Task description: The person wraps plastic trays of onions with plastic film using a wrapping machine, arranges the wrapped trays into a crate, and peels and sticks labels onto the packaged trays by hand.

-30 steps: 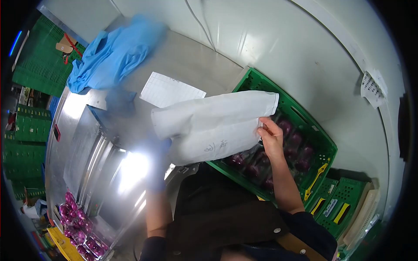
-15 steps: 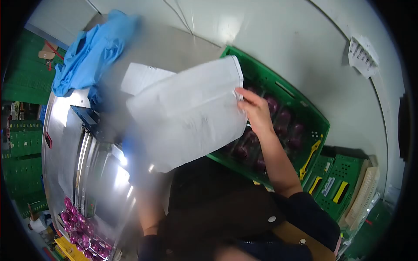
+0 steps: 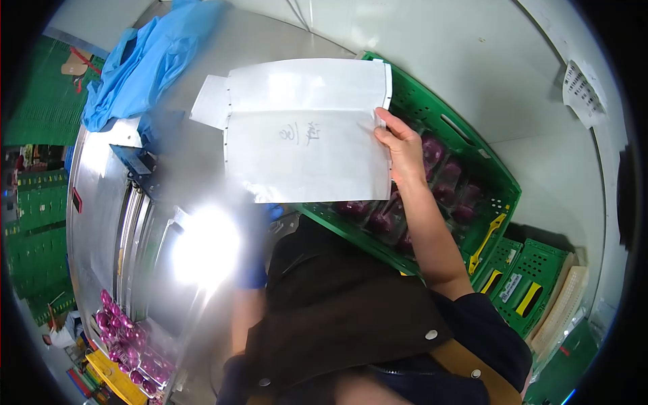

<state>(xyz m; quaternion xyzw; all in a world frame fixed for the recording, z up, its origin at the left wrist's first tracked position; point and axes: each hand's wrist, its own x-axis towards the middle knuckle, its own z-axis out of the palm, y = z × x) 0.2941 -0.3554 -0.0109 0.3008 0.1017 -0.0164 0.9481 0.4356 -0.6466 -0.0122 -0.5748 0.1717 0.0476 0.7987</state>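
A white sheet (image 3: 307,145) with handwriting on it is held up flat in front of me. My right hand (image 3: 403,145) pinches its right edge between thumb and fingers. My left hand (image 3: 255,233), in a blue glove, is below the sheet's lower left corner; haze and glare blur it, so its grip is unclear. Behind my right hand, a green crate (image 3: 482,169) holds packs of purple, round produce (image 3: 449,182). Another white paper (image 3: 210,101) shows behind the sheet's left edge.
A metal machine (image 3: 131,236) stands at left on the steel table. Purple packs (image 3: 128,344) lie at lower left, near a yellow crate (image 3: 115,378). Blue plastic (image 3: 145,64) lies at upper left. More green crates (image 3: 523,290) stand at right; a person (image 3: 62,332) is far left.
The white sheet has gone from tilted and curled to flat and level, its writing now clear. My right hand has moved up with it. The camera view has shifted somewhat.
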